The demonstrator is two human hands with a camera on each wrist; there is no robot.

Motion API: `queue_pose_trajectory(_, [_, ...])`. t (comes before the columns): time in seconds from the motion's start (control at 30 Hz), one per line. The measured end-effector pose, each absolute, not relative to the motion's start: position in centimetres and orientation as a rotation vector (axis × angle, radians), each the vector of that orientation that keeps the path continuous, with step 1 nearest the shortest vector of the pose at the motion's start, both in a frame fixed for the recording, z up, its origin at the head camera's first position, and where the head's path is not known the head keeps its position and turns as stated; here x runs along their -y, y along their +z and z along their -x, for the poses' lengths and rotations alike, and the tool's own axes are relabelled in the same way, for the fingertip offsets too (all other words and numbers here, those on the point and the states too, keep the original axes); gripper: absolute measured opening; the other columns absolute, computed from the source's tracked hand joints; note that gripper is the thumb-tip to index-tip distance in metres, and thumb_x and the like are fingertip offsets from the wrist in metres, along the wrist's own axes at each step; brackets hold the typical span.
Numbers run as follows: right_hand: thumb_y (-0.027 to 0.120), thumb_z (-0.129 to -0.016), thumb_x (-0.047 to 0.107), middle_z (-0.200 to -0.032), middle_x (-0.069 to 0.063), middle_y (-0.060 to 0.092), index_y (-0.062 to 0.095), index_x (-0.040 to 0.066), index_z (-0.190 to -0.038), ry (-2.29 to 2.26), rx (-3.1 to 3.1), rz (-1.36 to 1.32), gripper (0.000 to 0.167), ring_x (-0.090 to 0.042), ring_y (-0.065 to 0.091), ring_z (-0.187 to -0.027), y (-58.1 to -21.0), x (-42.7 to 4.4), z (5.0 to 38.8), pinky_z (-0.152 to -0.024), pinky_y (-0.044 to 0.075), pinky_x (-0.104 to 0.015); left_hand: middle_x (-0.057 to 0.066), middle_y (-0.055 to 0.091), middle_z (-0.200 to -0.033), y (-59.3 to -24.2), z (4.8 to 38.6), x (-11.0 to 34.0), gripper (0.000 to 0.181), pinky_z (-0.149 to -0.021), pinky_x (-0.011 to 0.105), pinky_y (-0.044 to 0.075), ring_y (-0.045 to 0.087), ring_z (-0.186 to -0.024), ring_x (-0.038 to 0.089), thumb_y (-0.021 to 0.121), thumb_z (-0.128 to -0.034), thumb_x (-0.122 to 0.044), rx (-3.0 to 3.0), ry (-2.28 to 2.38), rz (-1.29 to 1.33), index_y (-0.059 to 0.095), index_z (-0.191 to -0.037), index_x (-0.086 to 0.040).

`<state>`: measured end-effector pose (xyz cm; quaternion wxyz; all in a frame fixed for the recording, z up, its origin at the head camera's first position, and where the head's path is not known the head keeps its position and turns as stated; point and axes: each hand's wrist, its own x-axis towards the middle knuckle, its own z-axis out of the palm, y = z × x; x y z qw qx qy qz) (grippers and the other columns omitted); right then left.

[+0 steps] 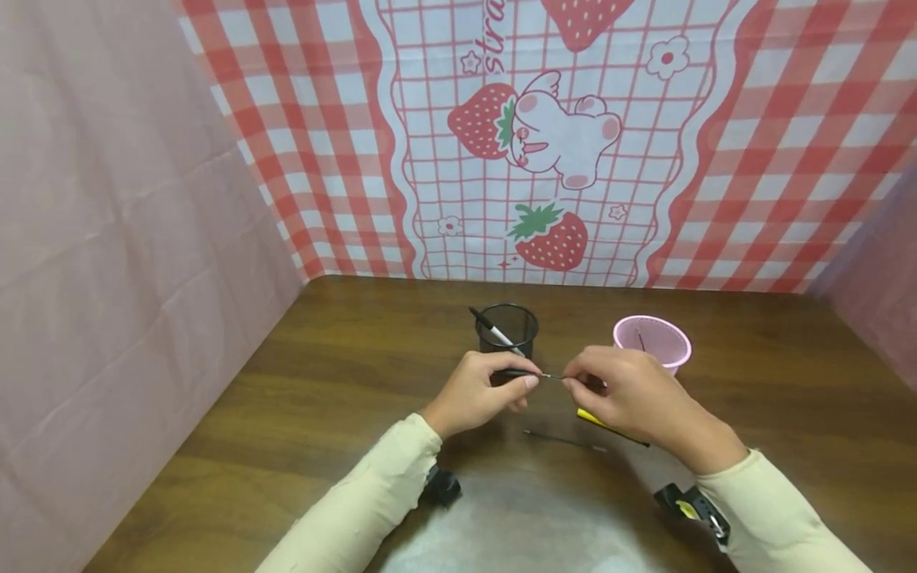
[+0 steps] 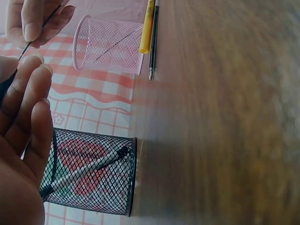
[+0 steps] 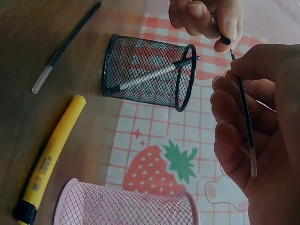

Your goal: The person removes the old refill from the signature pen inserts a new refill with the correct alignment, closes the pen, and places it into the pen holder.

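In the head view my left hand (image 1: 483,390) pinches a dark pen barrel (image 1: 510,372) between thumb and fingers. My right hand (image 1: 630,398) faces it, thumb and fingertips gripping a thin pen refill (image 3: 245,112) with a dark ink tube and a clear end. The refill's metal tip points at the barrel's end (image 3: 225,40); whether it has entered cannot be told. Much of the barrel is hidden by the left fingers. Below the hands, a second refill (image 1: 566,440) lies on the table beside a yellow marker (image 3: 51,159) with a black end.
A black mesh pen holder (image 3: 145,70) stands behind the left hand, a white-and-black pen (image 1: 497,330) leaning in it. Behind the right hand is a pink mesh holder (image 1: 677,330) with one thin dark stick inside. A checked strawberry cloth (image 1: 329,159) hangs behind the wooden table (image 1: 251,398).
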<state>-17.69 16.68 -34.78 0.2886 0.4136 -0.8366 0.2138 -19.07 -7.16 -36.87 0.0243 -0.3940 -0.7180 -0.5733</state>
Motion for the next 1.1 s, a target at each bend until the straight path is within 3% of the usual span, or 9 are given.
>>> queue_pose_trajectory(0.43, [0.073,-0.079,0.010,-0.077,0.015,0.061,0.070,0.018,-0.085,0.517,2.205,-1.155,0.010,0.002,0.053,-0.064,-35.1,-16.5,17.7,-0.053,0.046,-0.017,0.019,0.069,-0.074,-36.4,18.9,7.1,0.012,-0.058,0.031,0.061,0.067,-0.061,0.020,0.066,-0.0942,0.003,2.210,-1.725,1.264,0.070,-0.104,0.009])
queue_pose_trajectory(0.6, [0.073,-0.079,0.009,-0.077,0.016,0.060,0.070,0.019,-0.086,0.522,2.204,-1.157,0.012,0.000,0.054,-0.063,-35.1,-16.5,17.6,-0.053,0.046,-0.018,0.018,0.069,-0.073,-37.8,19.9,7.0,0.012,-0.058,0.033,0.061,0.068,-0.060,0.022,0.067,-0.0937,0.002,2.202,-1.713,1.266,0.071,-0.103,0.008])
queue_pose_trajectory(0.83, [0.075,-0.078,0.009,-0.076,0.017,0.059,0.070,0.018,-0.087,0.529,2.193,-1.155,0.014,0.000,0.053,-0.063,-35.2,-16.4,17.6,-0.053,0.045,-0.018,0.017,0.071,-0.077,-39.1,21.1,6.8,0.012,-0.058,0.030,0.060,0.067,-0.061,0.010,0.070,-0.0935,-0.004,2.197,-1.709,1.274,0.073,-0.104,0.001])
queue_pose_trajectory(1.1, [0.076,-0.078,0.008,-0.077,0.016,0.060,0.070,0.017,-0.087,0.548,2.181,-1.168,0.014,0.000,0.054,-0.063,-35.4,-16.1,17.5,-0.054,0.046,-0.017,-0.001,0.068,-0.074,-39.5,21.2,7.0,0.012,-0.056,0.038,0.060,0.066,-0.061,0.006,0.069,-0.0952,-0.010,2.165,-1.655,1.325,0.074,-0.101,0.000])
